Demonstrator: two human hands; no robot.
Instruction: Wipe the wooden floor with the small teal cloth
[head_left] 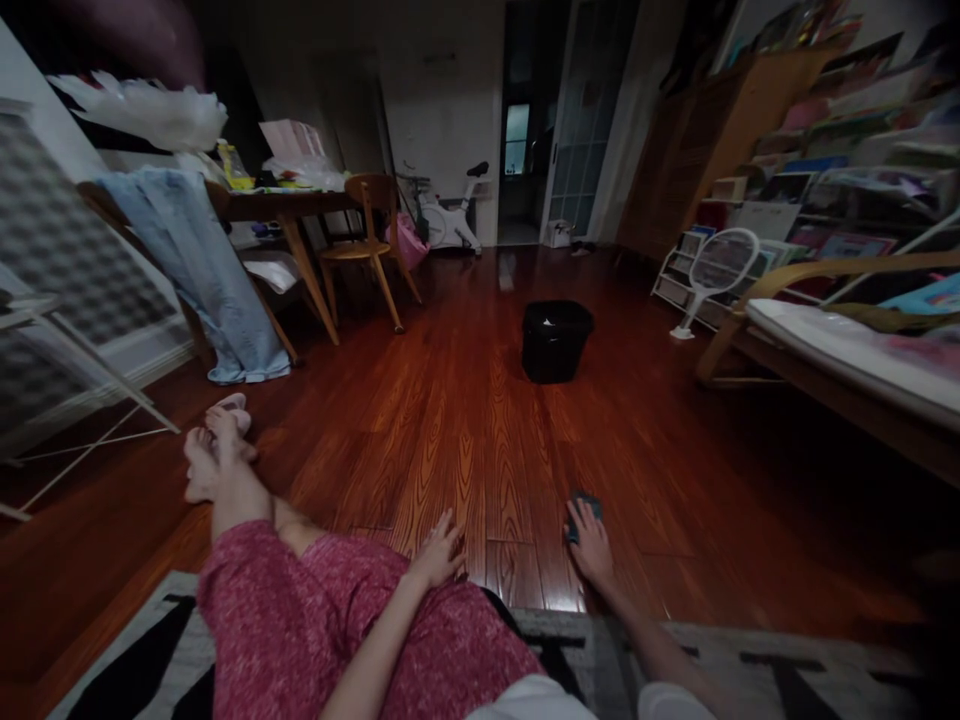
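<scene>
My left hand (439, 555) lies by the bent knee of my wine-red trousers (367, 620), its fingers apart and nothing in it. Farther right, my right hand (590, 545) reaches down low over the wooden floor, its fingers over a small dark teal, flat, roughly rectangular thing (592, 502). Whether that thing is a cloth or a phone I cannot tell. It looks to be at or just above the floorboards (506, 500), and my palm and fingers hide part of it. A black lidded bin (556, 345) stands on the floor beyond both hands.
Bare feet (210, 450) stretch out at left by a pink slipper (238, 402). Jeans (199, 265) hang over a chair beside the table (289, 206). On the right are a white racket-shaped device (720, 262), a cluttered rack and a wooden-armed seat (847, 345). An exercise bike (450, 215) stands behind.
</scene>
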